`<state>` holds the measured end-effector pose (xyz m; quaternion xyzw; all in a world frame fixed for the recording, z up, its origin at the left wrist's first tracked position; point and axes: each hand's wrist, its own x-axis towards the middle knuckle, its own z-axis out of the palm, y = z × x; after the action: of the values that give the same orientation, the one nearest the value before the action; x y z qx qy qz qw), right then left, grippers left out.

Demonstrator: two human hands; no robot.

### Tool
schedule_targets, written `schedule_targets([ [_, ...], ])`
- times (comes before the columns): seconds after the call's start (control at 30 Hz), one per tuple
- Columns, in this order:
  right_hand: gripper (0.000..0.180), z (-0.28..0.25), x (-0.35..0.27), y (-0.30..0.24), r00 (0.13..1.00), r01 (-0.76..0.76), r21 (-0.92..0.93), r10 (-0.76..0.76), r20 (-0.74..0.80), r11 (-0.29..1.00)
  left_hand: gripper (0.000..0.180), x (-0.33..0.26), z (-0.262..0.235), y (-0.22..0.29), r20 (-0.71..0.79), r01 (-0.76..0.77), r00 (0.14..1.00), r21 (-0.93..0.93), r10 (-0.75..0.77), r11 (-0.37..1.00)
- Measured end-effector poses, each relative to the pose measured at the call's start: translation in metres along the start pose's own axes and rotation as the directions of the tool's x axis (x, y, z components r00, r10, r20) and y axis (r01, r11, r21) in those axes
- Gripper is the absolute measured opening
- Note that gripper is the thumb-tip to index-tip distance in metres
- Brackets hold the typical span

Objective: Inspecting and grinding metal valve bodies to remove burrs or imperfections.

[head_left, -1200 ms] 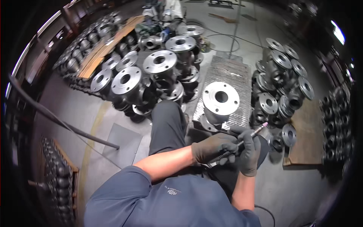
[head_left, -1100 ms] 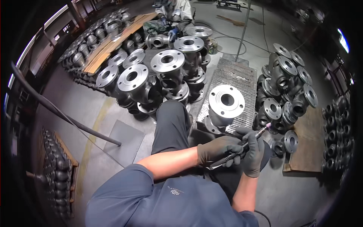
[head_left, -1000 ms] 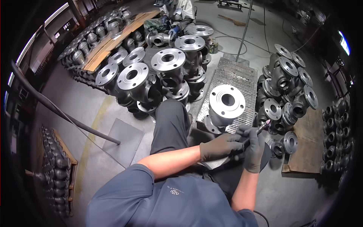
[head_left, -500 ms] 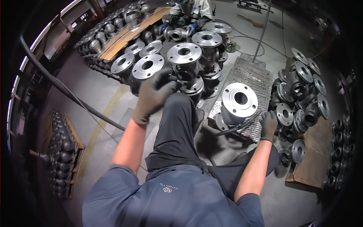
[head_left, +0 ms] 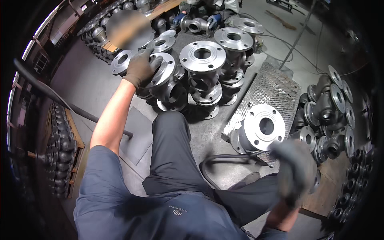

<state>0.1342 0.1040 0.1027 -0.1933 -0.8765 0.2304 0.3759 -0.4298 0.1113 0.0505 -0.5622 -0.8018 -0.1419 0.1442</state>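
Note:
My left hand point(head_left: 142, 69), in a dark work glove, lies on the machined top flange of a grey cast valve body point(head_left: 165, 77); its fingers curl in over the centre bore. My right hand point(head_left: 295, 170), gloved too, is raised above my right knee and smeared by motion, so its fingers cannot be made out. Beyond it a valve body with a bright flange point(head_left: 276, 136) rests on a textured metal plate point(head_left: 276, 86), with a black hose point(head_left: 208, 160) running beside it. Next to my left hand's casting stands another flanged valve body point(head_left: 218, 60), upright in a stacked group.
Several valve bodies point(head_left: 336, 92) are piled at the right by a wooden board point(head_left: 330, 176). A co-worker's gloved hands point(head_left: 216, 19) touch a casting point(head_left: 195, 26) at the back. A loaded pallet point(head_left: 77, 160) stands left; a thick dark cable point(head_left: 86, 114) crosses there.
My left hand has moved left and come down onto the flange. My right hand has left the plate's edge and moved nearer to me. The view has shifted slightly.

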Motion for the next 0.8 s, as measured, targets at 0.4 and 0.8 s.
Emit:
schedule_targets([
  [0.4,0.044,0.075,0.174,0.094,0.857,0.240,0.375,-0.377,0.352,0.895,0.051,0.011,0.022,0.005,0.061,-0.067,0.995,-0.234,0.084,0.970],
  [0.8,0.064,0.200,0.349,0.147,0.876,0.112,0.048,-0.121,0.467,0.993,0.059,0.020,0.015,0.016,0.059,-0.026,0.997,-0.279,0.044,0.960],
])
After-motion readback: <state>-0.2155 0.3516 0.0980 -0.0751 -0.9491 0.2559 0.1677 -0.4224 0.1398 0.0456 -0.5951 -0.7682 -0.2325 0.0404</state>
